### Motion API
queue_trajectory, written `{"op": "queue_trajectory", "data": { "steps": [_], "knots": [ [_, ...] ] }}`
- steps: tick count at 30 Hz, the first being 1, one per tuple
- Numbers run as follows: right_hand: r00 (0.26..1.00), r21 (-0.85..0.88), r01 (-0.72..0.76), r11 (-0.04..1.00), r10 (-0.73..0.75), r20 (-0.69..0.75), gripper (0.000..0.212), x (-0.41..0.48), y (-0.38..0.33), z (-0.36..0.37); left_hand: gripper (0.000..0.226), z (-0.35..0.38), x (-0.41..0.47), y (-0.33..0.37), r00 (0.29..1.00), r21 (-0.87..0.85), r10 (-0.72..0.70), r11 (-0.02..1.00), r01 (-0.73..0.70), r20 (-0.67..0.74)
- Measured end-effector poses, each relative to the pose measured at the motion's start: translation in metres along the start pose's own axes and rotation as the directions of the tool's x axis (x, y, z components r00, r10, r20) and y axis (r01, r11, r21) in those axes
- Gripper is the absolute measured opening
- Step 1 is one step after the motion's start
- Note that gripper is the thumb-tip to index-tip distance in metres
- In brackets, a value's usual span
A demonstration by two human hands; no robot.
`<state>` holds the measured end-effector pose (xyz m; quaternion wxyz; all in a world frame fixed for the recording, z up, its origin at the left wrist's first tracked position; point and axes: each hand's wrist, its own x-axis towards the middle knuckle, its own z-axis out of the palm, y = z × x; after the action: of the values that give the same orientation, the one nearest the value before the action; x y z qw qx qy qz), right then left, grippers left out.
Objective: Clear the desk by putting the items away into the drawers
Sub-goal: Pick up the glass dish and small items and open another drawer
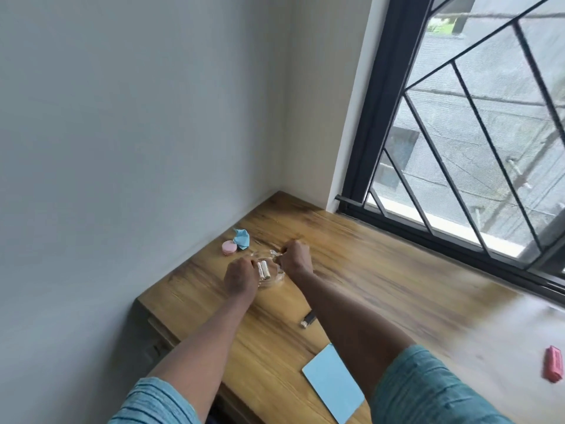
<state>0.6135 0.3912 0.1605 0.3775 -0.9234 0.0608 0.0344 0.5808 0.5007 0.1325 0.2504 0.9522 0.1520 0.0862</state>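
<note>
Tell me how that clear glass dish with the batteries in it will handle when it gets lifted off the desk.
The clear glass dish looks thick, so probably heavy for its size, and breakable if dropped. Smooth glass may be slippery; the left hand and right hand gripping opposite sides seems sensible. The batteries lie loose on their sides, so they will likely roll or rattle if it tilts.

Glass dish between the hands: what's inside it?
The glass dish holds two small batteries lying side by side. The left hand and right hand each cover part of the rim, so anything under them is hidden.
</note>
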Motion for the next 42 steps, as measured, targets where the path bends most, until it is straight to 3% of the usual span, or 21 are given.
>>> {"op": "queue_trajectory", "data": {
  "steps": [13, 23, 34, 42],
  "knots": [
    [0.994, -0.329, 0.094, 0.94, -0.069, 0.086, 0.025, 0.02, -0.012, 0.041, 0.027, -0.001, 0.027, -0.026, 0.999, -0.047, 0.027, 0.999, -0.025, 0.044],
    [0.993, -0.32, 0.047, 0.946, -0.011, 0.114, 0.028, 0.024, -0.014, 0.043, 0.022, 0.002, 0.019, -0.024, 0.996, -0.1, 0.089, 0.991, -0.087, 0.023],
    [0.997, -0.12, 0.016, 0.993, -0.024, -0.067, 0.028, 0.006, 0.008, 0.019, 0.024, 0.008, 0.005, -0.024, 0.997, -0.141, 0.077, 0.987, -0.08, -0.025],
    [0.995, -0.111, -0.031, 0.993, 0.021, -0.093, 0.025, -0.043, 0.043, 0.003, 0.019, 0.01, -0.04, -0.02, 0.983, -0.188, 0.171, 0.966, -0.18, -0.064]
  ]
}}
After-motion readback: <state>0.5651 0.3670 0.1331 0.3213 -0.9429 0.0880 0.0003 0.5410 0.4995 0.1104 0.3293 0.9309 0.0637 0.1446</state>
